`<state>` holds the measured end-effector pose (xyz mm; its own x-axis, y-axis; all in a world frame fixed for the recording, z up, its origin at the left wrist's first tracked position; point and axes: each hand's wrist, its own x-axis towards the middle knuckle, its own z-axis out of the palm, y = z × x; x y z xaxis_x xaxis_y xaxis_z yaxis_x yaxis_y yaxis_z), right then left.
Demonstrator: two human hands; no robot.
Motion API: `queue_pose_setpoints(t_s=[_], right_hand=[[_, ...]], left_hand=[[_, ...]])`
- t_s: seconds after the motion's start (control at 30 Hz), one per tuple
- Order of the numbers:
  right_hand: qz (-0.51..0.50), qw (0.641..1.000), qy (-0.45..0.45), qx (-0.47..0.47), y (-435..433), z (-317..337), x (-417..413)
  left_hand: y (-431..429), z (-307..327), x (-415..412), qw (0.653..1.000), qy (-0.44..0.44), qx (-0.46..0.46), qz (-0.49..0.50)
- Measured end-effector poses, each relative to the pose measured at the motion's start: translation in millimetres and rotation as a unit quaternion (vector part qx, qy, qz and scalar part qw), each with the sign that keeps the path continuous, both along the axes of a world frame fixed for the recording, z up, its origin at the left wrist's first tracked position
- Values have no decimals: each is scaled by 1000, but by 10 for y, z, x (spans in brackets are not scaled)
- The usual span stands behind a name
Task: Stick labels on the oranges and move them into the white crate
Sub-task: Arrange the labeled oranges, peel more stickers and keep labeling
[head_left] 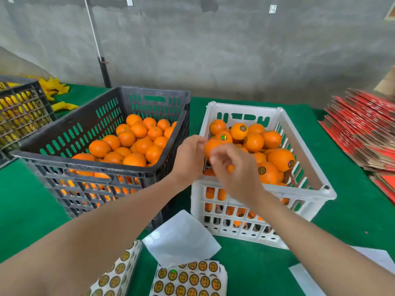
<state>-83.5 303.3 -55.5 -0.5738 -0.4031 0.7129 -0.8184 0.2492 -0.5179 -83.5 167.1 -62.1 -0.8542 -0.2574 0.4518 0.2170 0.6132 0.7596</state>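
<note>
My left hand (pixel 189 155) grips an orange (pixel 211 146) over the near left corner of the white crate (pixel 303 195). My right hand (pixel 233 167) is against the front of that orange, its fingers curled and blurred; a label between them cannot be made out. The white crate holds several oranges, some with round gold labels (pixel 243 128). The black crate (pixel 102 167) on the left holds several unlabelled oranges (pixel 136 144). Sheets of round gold labels (pixel 188 278) lie on the green table near me.
Peeled white backing sheets (pixel 181 238) lie in front of the crates. A second dark crate (pixel 21 112) with yellow items stands at far left. Flattened red cartons (pixel 363 129) are stacked at the right. A grey wall runs behind the table.
</note>
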Motion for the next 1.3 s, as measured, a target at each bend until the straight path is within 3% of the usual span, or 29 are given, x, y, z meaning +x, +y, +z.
queue_pose_setpoints(t_s=[0.1,0.2,0.33,0.43,0.57,0.63,0.8,0.87,0.97,1.03,1.13,1.23,1.3], right_hand=[[67,982,-92,153,-9,-419,457],[67,924,-146,346,-244,-798,533],[37,878,-171,445,-729,-1027,498],[-20,850,-166,500,-882,-1071,469],[0,903,-151,403,-743,-922,516],[22,926,-202,318,-587,-817,601],[74,964,-229,116,-360,-680,831],[55,976,-204,60,-308,-681,911],[-1,985,-167,47,-231,-707,1004],[-10,986,-146,82,-183,-739,1068],[8,978,-125,165,-92,-761,1123],[13,979,-119,168,-81,-687,1189],[31,978,-105,175,-154,-662,1255]], left_hand=[[-110,-74,165,999,3,-35,4],[-217,-118,430,998,17,-53,4],[-321,-76,738,1000,23,-9,-13],[-476,-97,925,997,-51,14,-57],[-691,-300,1116,973,-217,-37,-74],[-767,-411,1177,949,-301,6,-91],[-1007,-542,1324,810,-507,196,-218],[-1030,-551,1367,764,-545,247,-243],[-970,-548,1412,712,-546,341,-279],[-890,-524,1432,712,-529,378,-264],[-787,-470,1451,771,-531,289,-199],[-746,-489,1453,798,-519,263,-157],[-724,-492,1466,796,-511,288,-152]])
